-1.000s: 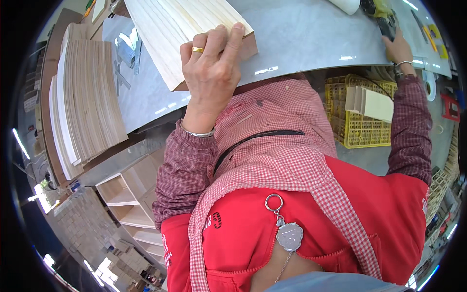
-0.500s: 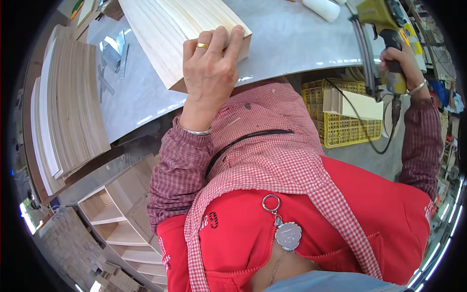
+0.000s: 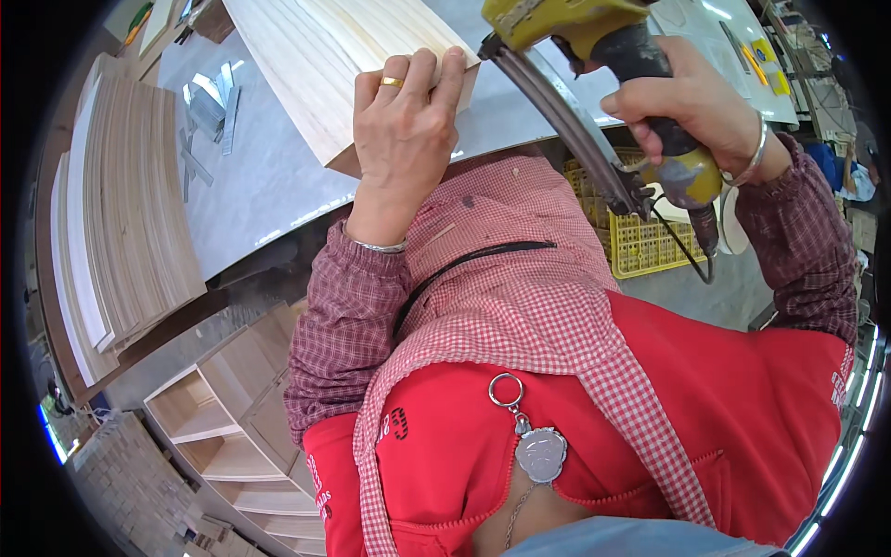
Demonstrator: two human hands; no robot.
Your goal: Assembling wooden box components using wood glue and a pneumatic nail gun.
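Observation:
My left hand (image 3: 406, 139), a gold ring on one finger, lies over the near corner of a pale wooden box (image 3: 320, 70). Its fingers press on the upper face near the right end; the thumb is hidden. In my right hand (image 3: 703, 104) is a yellow-and-black nail gun (image 3: 571, 28), held by its grip. Its nose hangs just right of the box's end, and I cannot tell whether they touch. The long dark magazine slants down toward me, and a black hose runs from the handle's base.
Stacked thin wooden boards (image 3: 144, 204) stand on the table's left, beside strips of metal staples (image 3: 212, 111). A yellow plastic crate (image 3: 645, 243) sits below the table edge at right. Open wooden shelving (image 3: 232, 432) stands at lower left.
My right hand has swung the nail gun leftward from the far right to beside the box's end. The left hand and the box have stayed nearly in place.

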